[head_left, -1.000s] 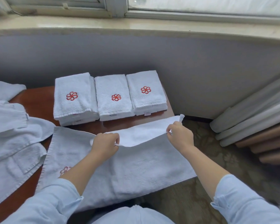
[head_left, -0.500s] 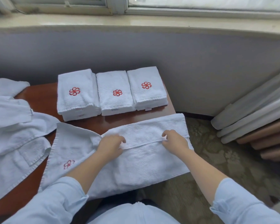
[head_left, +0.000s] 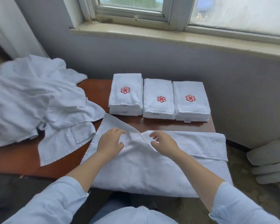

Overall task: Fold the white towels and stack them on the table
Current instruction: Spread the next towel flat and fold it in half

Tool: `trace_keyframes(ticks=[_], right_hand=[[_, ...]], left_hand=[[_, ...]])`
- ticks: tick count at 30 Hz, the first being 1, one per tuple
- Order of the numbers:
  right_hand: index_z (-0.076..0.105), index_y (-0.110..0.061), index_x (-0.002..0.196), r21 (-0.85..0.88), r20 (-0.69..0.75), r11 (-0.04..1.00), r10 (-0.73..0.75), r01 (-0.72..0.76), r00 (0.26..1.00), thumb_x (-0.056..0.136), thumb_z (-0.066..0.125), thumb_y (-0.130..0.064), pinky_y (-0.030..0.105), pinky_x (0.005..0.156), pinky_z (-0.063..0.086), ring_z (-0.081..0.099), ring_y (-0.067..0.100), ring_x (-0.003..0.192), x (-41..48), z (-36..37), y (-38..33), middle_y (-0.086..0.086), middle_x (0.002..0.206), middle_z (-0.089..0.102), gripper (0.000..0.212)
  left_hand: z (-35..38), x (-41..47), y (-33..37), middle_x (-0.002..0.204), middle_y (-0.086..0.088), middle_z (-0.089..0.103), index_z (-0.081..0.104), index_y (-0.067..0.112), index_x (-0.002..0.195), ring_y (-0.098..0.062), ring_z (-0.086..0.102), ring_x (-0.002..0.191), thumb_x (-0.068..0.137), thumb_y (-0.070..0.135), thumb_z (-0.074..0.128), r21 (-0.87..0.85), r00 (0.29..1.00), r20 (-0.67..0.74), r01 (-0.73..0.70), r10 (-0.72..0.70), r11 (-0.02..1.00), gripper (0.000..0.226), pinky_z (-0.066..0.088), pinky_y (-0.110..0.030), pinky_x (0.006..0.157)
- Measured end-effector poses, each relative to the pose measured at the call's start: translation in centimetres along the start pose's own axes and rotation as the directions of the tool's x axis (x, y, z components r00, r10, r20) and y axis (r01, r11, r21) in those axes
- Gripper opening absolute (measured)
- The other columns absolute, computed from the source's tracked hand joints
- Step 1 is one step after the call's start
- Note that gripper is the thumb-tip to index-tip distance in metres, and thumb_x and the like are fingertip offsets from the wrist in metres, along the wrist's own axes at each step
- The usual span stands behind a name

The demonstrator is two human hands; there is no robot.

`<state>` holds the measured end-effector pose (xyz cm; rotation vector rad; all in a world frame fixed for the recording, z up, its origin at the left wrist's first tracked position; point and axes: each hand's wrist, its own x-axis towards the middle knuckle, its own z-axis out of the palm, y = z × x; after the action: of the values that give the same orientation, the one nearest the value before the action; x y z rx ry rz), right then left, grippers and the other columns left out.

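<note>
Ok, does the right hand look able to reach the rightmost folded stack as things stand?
Probably yes. The right hand sits at the half-folded towel, and only flat towel and a strip of bare table separate it from the rightmost stack; nothing stands in between.

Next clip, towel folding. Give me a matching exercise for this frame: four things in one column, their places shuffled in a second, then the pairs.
Things
1 folded towels
2 spread towel
3 loose pile
4 windowsill

Places
a heaped at the left end of the table
b under the left hand and right hand
c on the wall above the table
d in a row of three along the table's far edge

Pairs: 1-d, 2-b, 3-a, 4-c
</note>
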<state>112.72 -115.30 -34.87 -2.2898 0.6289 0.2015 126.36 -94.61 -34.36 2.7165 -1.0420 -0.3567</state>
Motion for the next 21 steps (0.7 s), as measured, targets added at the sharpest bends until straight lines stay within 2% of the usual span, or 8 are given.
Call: trace_keyframes(ticks=[4, 7, 10, 13, 18, 21], right_hand=[[0.060, -0.030, 0.122, 0.001, 0.006, 0.998, -0.055, 0.055, 0.998, 0.091, 0.057, -0.028, 0.034, 0.088, 0.049, 0.055, 0.010, 0.111, 2.8, 1.9, -4.3, -0.011, 0.114, 0.057, 0.031], [0.056, -0.027, 0.131, -0.012, -0.012, 0.998, -0.058, 0.058, 0.998, 0.089, 0.059, -0.025, 0.035, 0.096, 0.046, 0.051, 0.013, 0.122, 5.7, 3.6, -7.4, -0.006, 0.127, 0.058, 0.043], [0.045, -0.026, 0.144, -0.050, 0.016, 0.999, -0.015, 0.016, 1.000, 0.089, 0.060, -0.026, 0.036, 0.103, 0.042, 0.043, 0.016, 0.133, 8.1, 5.5, -9.9, -0.004, 0.144, 0.048, 0.057], [0.033, -0.024, 0.151, -0.092, 0.028, 0.991, 0.096, -0.093, 0.995, 0.090, 0.060, -0.029, 0.039, 0.103, 0.042, 0.041, 0.019, 0.136, 11.7, 8.5, -12.7, -0.001, 0.152, 0.039, 0.066], [0.036, -0.025, 0.148, -0.159, -0.040, 0.976, 0.145, -0.150, 0.989, 0.089, 0.061, -0.033, 0.036, 0.091, 0.047, 0.051, 0.020, 0.124, 13.6, 8.3, -13.4, -0.004, 0.130, 0.059, 0.065], [0.054, -0.028, 0.134, -0.159, -0.055, 0.968, 0.188, -0.194, 0.981, 0.087, 0.061, -0.030, 0.031, 0.079, 0.046, 0.056, 0.018, 0.115, 13.9, 9.5, -14.1, -0.007, 0.119, 0.062, 0.047]], left_hand=[[-1.3, -0.2, -5.0, 0.139, 0.006, 0.046, 0.048, 0.029, 0.137, -0.017, 0.050, 0.121, 0.090, 0.024, 0.057, -0.044, 0.992, 0.037, 0.121, -0.119, 0.992, 0.047, 0.046, -0.034, 0.090], [-1.7, 0.4, -8.5, 0.139, 0.006, 0.047, 0.046, 0.029, 0.138, -0.016, 0.050, 0.120, 0.091, 0.025, 0.056, -0.072, 0.984, 0.068, 0.170, -0.166, 0.983, 0.048, 0.049, -0.035, 0.088], [-1.9, 1.3, -11.9, 0.137, 0.006, 0.050, 0.046, 0.029, 0.139, -0.014, 0.050, 0.120, 0.091, 0.023, 0.056, -0.127, 0.979, 0.120, 0.183, -0.168, 0.975, 0.049, 0.047, -0.033, 0.088], [-1.5, 3.8, -16.5, 0.133, 0.006, 0.055, 0.046, 0.029, 0.138, -0.016, 0.051, 0.120, 0.091, 0.023, 0.057, -0.136, 0.968, 0.222, 0.149, -0.117, 0.979, 0.048, 0.048, -0.035, 0.088], [-1.0, 5.2, -16.3, 0.128, 0.007, 0.053, 0.046, 0.029, 0.137, -0.016, 0.052, 0.118, 0.086, 0.032, 0.067, -0.213, 0.969, 0.233, 0.130, -0.079, 0.968, 0.055, 0.047, -0.034, 0.086], [-0.3, 6.4, -17.1, 0.127, 0.003, 0.048, 0.046, 0.026, 0.136, -0.017, 0.052, 0.117, 0.081, 0.037, 0.072, -0.202, 0.952, 0.303, 0.110, -0.045, 0.973, 0.062, 0.047, -0.035, 0.084]])
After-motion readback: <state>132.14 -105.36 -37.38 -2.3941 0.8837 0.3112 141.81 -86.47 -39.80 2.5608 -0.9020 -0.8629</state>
